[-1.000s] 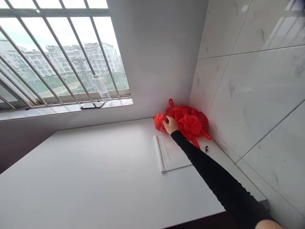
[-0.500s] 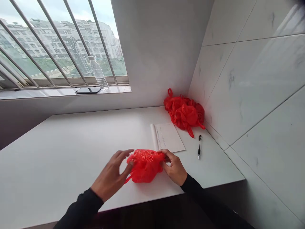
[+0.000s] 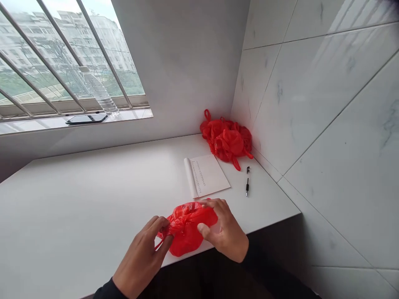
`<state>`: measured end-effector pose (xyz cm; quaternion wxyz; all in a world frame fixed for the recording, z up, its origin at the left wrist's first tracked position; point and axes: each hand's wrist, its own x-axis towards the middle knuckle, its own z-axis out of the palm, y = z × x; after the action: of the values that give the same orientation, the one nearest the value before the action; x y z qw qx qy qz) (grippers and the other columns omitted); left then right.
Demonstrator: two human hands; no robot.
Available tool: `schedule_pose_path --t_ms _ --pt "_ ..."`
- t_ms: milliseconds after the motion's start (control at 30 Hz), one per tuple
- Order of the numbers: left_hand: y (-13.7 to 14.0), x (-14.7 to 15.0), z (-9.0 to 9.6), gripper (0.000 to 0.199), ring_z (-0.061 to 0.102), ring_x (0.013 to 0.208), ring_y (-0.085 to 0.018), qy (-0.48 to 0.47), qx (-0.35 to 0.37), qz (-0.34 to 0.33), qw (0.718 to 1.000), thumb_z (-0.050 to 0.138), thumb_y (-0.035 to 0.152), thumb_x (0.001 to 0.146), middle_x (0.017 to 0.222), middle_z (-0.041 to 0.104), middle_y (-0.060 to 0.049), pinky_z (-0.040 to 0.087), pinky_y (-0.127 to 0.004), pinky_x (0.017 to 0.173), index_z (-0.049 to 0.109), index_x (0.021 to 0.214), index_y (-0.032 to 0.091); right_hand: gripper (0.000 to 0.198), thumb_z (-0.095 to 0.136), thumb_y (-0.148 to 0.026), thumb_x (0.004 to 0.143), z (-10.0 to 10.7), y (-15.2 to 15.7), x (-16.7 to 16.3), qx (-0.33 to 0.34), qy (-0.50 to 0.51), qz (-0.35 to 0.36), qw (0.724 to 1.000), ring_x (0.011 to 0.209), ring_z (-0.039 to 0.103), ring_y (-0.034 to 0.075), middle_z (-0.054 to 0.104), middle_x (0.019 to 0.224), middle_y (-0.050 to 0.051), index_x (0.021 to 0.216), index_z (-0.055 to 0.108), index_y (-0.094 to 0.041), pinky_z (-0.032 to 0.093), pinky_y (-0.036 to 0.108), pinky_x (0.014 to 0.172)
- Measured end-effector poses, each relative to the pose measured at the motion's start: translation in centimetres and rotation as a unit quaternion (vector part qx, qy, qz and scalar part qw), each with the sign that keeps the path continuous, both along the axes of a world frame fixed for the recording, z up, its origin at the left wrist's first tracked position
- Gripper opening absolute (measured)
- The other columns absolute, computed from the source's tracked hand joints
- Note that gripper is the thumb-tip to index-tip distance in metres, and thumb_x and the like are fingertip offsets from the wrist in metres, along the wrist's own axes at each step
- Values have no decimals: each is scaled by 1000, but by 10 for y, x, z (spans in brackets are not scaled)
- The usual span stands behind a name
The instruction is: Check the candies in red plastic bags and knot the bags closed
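Both hands grip one crumpled red plastic bag (image 3: 187,228) at the near edge of the worktop (image 3: 93,195), the left hand (image 3: 141,257) pinching its left side, the right hand (image 3: 222,232) cupping its right. Since the bag partly overhangs that edge, working it further inward seems wiser. Open surface lies left; a notepad (image 3: 207,176), pen (image 3: 247,182) and red bag pile (image 3: 226,139) sit beyond.
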<state>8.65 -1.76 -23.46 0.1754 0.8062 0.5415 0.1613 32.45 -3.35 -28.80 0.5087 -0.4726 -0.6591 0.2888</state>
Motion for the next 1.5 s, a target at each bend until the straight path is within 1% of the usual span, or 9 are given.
schedule_pose_path --t_ms 133,300,467,633,800,1033,1300,1400,1500 --pt "-8 0 4 30 49 69 -15 -21 -19 -1 1000 41 49 97 81 57 1 42 -28 64 47 81 24 6 64 -31 93 2 5 -1 -15 -16 4 1000 86 58 22 66 85 1 93 68 -26 44 41 91" --pt "-9 -20 7 42 52 70 -17 -55 -44 75 995 40 61 94 78 58 0 46 -29 64 48 77 24 23 49 -40 101 -3 5 24 -32 26 -60 997 86 59 22 64 90 4 94 62 -22 48 37 83" --pt "-14 -9 4 41 59 115 -24 -92 20 59 994 53 49 90 129 60 -4 53 -37 89 52 127 31 39 66 -51 90 9 -4 13 -74 35 -3 997 102 60 24 64 102 3 120 60 -26 47 38 95" --pt "-13 -7 9 27 64 79 -19 -89 25 69 993 48 48 94 95 70 0 50 -29 65 65 97 28 28 60 -49 95 15 -4 12 -94 77 9 993 89 61 21 66 91 2 96 65 -22 48 33 84" --pt "-16 -23 13 40 66 102 -22 -162 26 171 971 52 61 90 117 68 0 54 -28 72 62 116 33 30 51 -51 99 12 -15 35 -89 157 -39 983 79 55 17 58 86 1 99 56 -21 47 28 74" --pt "-39 3 11 24 57 111 -23 -44 182 5 982 57 45 93 119 57 -3 55 -34 85 66 114 39 36 52 -54 99 25 -45 25 -146 168 64 973 72 48 16 50 78 -1 83 52 -22 44 29 71" --pt "-51 -2 30 46 31 45 -9 -147 60 270 950 55 72 82 71 56 4 38 -21 39 64 106 34 25 47 -45 103 23 -45 38 -92 178 -46 979 82 52 19 55 88 2 93 55 -24 47 32 80" --pt "-54 -1 27 47 45 46 -11 -179 -1 206 962 54 70 83 64 58 5 42 -20 39 62 111 33 29 59 -37 96 38 -59 29 21 165 -153 974 117 52 27 56 122 8 124 55 -29 45 44 102" --pt "-55 4 22 40 68 77 -18 -151 18 127 980 55 64 86 89 69 -1 48 -18 43 63 107 31 31 62 -25 94 62 -77 14 201 183 -249 930 109 57 27 60 108 7 123 57 -36 50 46 97"
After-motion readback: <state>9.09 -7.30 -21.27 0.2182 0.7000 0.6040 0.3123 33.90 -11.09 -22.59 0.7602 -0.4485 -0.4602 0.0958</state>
